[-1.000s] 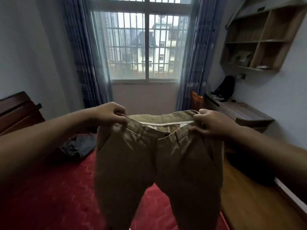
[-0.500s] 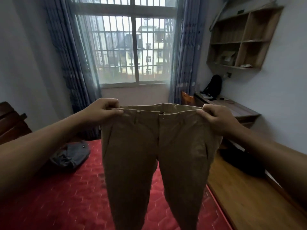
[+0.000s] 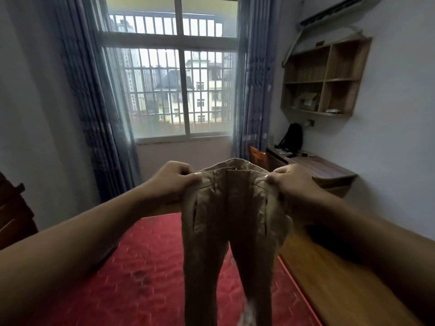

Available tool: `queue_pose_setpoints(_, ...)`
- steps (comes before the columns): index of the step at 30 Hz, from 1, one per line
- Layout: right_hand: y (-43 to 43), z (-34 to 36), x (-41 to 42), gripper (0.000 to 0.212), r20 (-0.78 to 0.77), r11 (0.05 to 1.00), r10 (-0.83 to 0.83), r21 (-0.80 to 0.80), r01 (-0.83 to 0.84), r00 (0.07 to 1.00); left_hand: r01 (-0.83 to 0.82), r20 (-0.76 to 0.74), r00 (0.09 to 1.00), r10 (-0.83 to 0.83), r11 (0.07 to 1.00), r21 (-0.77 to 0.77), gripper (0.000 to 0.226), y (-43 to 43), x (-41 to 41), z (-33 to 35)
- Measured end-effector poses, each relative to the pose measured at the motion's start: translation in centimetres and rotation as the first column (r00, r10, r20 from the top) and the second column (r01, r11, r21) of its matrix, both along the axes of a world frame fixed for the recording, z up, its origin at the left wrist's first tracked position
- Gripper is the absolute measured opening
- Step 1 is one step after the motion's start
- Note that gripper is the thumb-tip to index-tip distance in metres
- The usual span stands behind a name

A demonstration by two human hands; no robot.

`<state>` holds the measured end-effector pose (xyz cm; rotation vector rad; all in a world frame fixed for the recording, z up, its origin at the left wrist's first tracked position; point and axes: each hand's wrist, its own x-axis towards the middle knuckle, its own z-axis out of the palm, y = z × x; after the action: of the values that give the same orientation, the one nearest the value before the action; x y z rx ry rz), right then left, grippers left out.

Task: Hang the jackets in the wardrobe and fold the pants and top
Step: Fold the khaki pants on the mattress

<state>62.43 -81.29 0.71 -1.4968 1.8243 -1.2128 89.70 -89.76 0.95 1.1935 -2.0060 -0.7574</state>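
Note:
Tan pants (image 3: 229,222) hang in the air in front of me, above the red mattress (image 3: 146,267). My left hand (image 3: 173,178) pinches the left end of the waistband. My right hand (image 3: 290,181) pinches the right end. The waistband bows away from me between the two hands, and both legs hang straight down out of the frame. The fabric bunches below my right hand. No jacket or top is in view.
A wooden bed frame edge (image 3: 329,285) runs along the mattress's right side. A desk (image 3: 317,165) with a black bag (image 3: 292,136) stands at the right wall under a wall shelf (image 3: 324,76). A barred window (image 3: 179,90) with blue curtains faces me. A dark headboard (image 3: 14,212) is at left.
My hands have come closer together, so the stretched waistband now bows outward. The view has tilted upward, and the dark garment on the mattress at left has dropped out of sight.

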Motion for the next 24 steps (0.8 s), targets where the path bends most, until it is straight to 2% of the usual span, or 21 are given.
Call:
queue_pose_setpoints(4, 0.6, 1.5, 4.6, 0.022, 0.133, 0.993, 0.083, 0.071, -0.093, 0.988, 0.105, -0.196, 0.979, -0.064, 0.973, 0.205, 0.023, 2.6, -4.7, 0.0)
queue_pose_setpoints(6, 0.9, 1.7, 6.1, 0.021, 0.189, 0.988, 0.118, 0.073, -0.134, 0.975, 0.119, -0.22, 0.973, -0.074, 0.972, 0.2, 0.026, 3.5, -6.1, 0.1)
queue_pose_setpoints(9, 1.1, 2.0, 6.5, 0.035, 0.302, 0.987, 0.103, 0.087, -0.135, 0.948, 0.215, -0.22, 0.961, -0.17, 0.956, 0.2, 0.038, 4.0, -6.0, 0.4)
queue_pose_setpoints(11, 1.0, 2.1, 6.5, 0.028, 0.321, 0.985, 0.092, 0.108, -0.133, 0.943, 0.304, -0.14, 0.95, -0.281, 0.932, 0.197, 0.045, 4.2, -5.4, 0.3)
queue_pose_setpoints(13, 1.0, 2.1, 6.5, 0.019, 0.31, 0.989, 0.073, 0.099, -0.108, 0.948, 0.333, -0.031, 0.943, -0.332, 0.935, 0.121, 0.037, 4.6, -5.3, -0.1)
queue_pose_setpoints(15, 1.2, 2.1, 6.6, 0.021, 0.287, 0.994, 0.044, 0.081, -0.071, 0.957, 0.302, 0.052, 0.952, -0.302, 0.953, 0.01, 0.032, 4.7, -5.4, -0.5)
queue_pose_setpoints(16, 1.1, 2.0, 6.4, 0.015, 0.249, 0.995, 0.043, 0.079, -0.064, 0.967, 0.282, 0.079, 0.957, -0.279, 0.959, -0.034, 0.031, 4.6, -5.4, -0.7)
queue_pose_setpoints(17, 1.4, 2.1, 6.5, 0.01, 0.234, 0.994, 0.045, 0.082, -0.066, 0.971, 0.271, 0.101, 0.959, -0.264, 0.961, -0.055, 0.031, 4.6, -5.4, -0.8)
queue_pose_setpoints(18, 1.3, 1.8, 6.3, 0.015, 0.234, 0.994, 0.055, 0.084, -0.076, 0.971, 0.281, 0.116, 0.955, -0.272, 0.958, -0.065, 0.033, 4.7, -5.4, -1.0)
queue_pose_setpoints(20, 1.5, 1.7, 6.5, 0.013, 0.284, 0.992, 0.049, 0.096, -0.079, 0.958, 0.333, 0.157, 0.935, -0.318, 0.939, -0.084, 0.041, 5.0, -5.6, -1.2)
queue_pose_setpoints(22, 1.6, 1.4, 6.8, 0.013, 0.398, 0.989, 0.051, 0.109, -0.103, 0.916, 0.37, 0.186, 0.919, -0.347, 0.924, -0.102, 0.048, 5.2, -5.7, -1.4)
queue_pose_setpoints(24, 1.8, 1.3, 7.2, 0.017, 0.487, 0.986, 0.056, 0.112, -0.126, 0.872, 0.341, 0.23, 0.924, -0.307, 0.931, -0.129, 0.053, 5.1, -5.5, -1.6)
